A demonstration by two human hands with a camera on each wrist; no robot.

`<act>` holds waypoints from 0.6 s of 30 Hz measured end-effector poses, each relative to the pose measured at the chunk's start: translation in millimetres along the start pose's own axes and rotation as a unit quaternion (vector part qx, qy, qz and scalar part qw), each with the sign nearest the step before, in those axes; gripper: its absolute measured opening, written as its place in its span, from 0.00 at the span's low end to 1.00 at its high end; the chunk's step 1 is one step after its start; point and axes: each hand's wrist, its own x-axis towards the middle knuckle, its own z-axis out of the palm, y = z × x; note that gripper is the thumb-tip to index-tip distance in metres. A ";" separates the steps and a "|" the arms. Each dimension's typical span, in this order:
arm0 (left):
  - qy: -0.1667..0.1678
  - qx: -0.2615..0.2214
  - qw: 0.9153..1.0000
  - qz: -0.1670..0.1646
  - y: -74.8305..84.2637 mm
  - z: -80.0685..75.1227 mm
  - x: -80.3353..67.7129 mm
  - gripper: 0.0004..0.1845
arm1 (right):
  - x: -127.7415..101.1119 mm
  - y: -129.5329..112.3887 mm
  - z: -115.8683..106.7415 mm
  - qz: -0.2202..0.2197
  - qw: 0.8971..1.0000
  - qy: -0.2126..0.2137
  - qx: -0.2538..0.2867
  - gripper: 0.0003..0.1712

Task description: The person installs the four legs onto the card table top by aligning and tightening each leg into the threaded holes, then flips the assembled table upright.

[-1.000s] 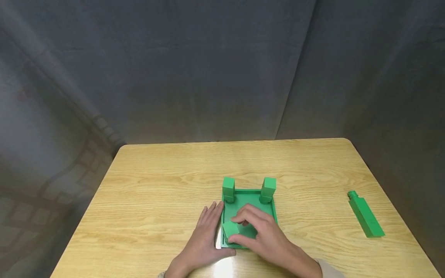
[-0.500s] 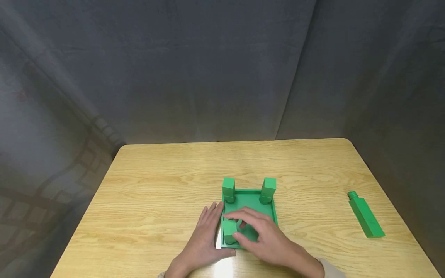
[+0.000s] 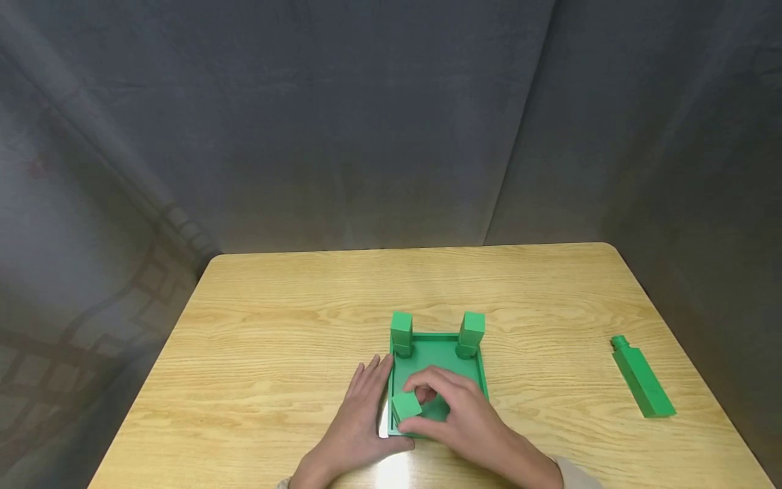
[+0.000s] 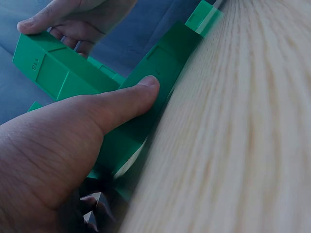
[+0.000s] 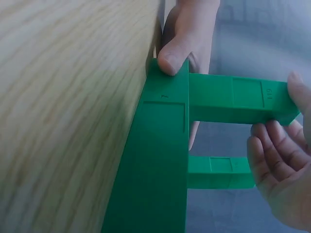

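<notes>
A green square base plate lies on the wooden table with two green legs upright at its far corners. A third green leg stands at the near left corner, and my right hand grips its top with thumb and fingertips. In the right wrist view the same leg sticks out from the plate. My left hand lies flat on the table beside the plate. Its thumb presses on the plate's edge.
One loose green leg with a round peg at its far end lies near the table's right edge. A dark grey cloth backdrop hangs behind and around the table.
The near left leg's top face has turned a little under my right fingers, which have shifted round it. My left hand and the plate have stayed put.
</notes>
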 end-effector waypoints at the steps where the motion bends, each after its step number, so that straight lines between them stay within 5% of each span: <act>1: 0.000 0.000 1.000 0.000 0.0 0.1 0.0 0.71 | -0.2 -0.1 0.3 0.003 1.000 0.003 -0.003 0.25; 18: -0.017 -0.016 1.000 -0.018 -2.0 0.3 0.4 0.74 | 5.1 0.6 -13.0 -0.023 0.998 -0.057 0.032 0.25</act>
